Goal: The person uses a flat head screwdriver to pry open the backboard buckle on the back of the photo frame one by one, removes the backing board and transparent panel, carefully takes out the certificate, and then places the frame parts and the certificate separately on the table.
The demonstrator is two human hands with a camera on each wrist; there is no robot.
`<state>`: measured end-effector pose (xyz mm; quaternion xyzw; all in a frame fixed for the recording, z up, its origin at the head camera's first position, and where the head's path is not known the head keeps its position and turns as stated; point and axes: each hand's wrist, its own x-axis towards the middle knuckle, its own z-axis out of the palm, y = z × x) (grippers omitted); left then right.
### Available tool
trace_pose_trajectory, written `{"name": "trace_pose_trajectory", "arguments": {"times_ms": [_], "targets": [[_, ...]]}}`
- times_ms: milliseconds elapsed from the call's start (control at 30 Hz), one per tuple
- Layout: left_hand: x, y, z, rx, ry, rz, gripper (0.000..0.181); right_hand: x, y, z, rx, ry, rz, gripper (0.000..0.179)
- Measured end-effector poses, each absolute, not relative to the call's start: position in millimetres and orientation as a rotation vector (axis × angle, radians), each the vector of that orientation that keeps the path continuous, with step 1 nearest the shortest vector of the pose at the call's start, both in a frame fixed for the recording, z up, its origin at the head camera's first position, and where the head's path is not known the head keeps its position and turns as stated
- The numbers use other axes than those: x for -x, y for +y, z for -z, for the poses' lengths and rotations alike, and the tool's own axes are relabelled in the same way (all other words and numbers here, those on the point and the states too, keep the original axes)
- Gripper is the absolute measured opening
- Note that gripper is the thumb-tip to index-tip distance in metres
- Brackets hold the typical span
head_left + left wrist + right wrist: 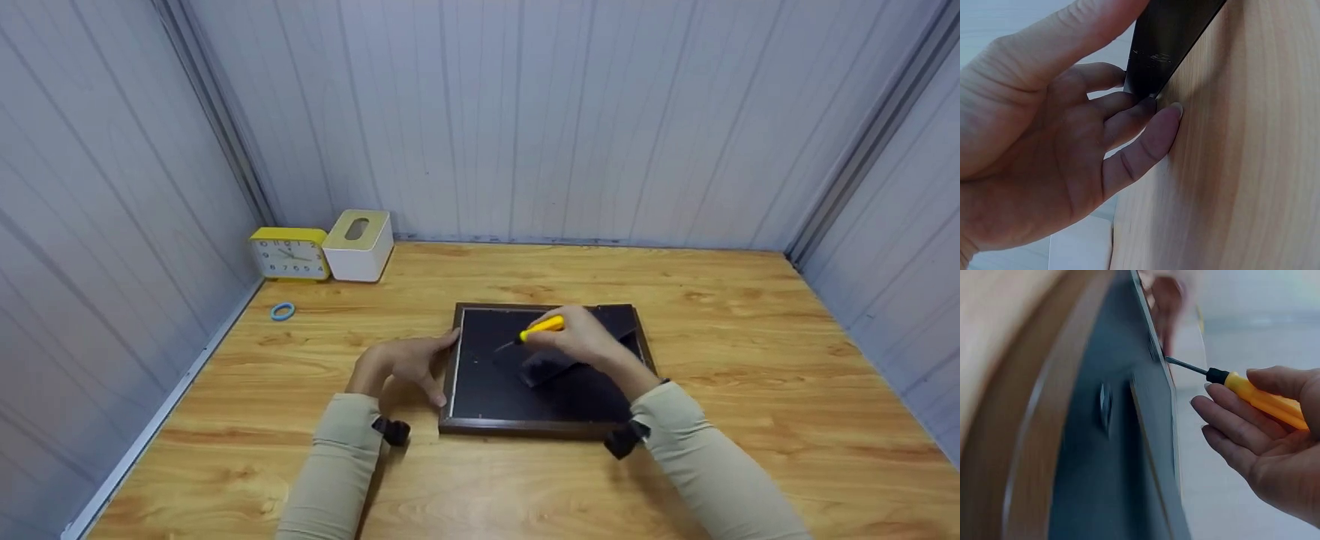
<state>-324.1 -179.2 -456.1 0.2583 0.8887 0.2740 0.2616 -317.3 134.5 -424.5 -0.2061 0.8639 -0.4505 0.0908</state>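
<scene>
A dark brown picture frame (pixel 525 427) lies back side up on the wooden table, its black backing board (pixel 487 390) showing. On that board is a black stand leg (pixel 546 366), partly hidden by my right arm. My right hand (pixel 577 336) holds a screwdriver (pixel 1269 405) by its yellow handle, thumb on one side and fingers below. The thin shaft points left and down over the board in the head view. My left hand (pixel 409 361) rests along the frame's left side, thumb and fingers spread; its fingertips (pixel 1171 115) touch the side and table in the left wrist view.
At the back left stand a yellow alarm clock (pixel 291 255) and a white tissue box (pixel 358 247) with a wood-look top. In front of the clock lies a small blue ring (pixel 283 311). Pale panel walls (pixel 487 120) close off the table's back and sides.
</scene>
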Motion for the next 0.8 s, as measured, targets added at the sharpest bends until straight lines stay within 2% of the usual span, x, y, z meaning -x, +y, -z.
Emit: {"name": "trace_pose_trajectory", "arguments": {"times_ms": [267, 467, 667, 800], "targets": [[325.1, -176.2, 461.9, -0.738, 2.401, -0.745, 0.130, 318.6, 189.9, 440.6, 0.511, 2.534, 1.507, 0.028], [327.2, -175.7, 462.5, -0.759, 2.386, -0.769, 0.130, 309.0, 249.2, 452.2, 0.522, 2.400, 1.771, 0.038], [332.2, -182.4, 460.6, -0.701, 2.371, -0.972, 0.110, 297.7, 296.4, 465.5, 0.673, 2.240, 2.126, 0.047], [335.4, -185.2, 463.1, -0.658, 2.368, -1.055, 0.097, 293.3, 306.2, 470.6, 0.715, 2.240, 2.168, 0.041]]}}
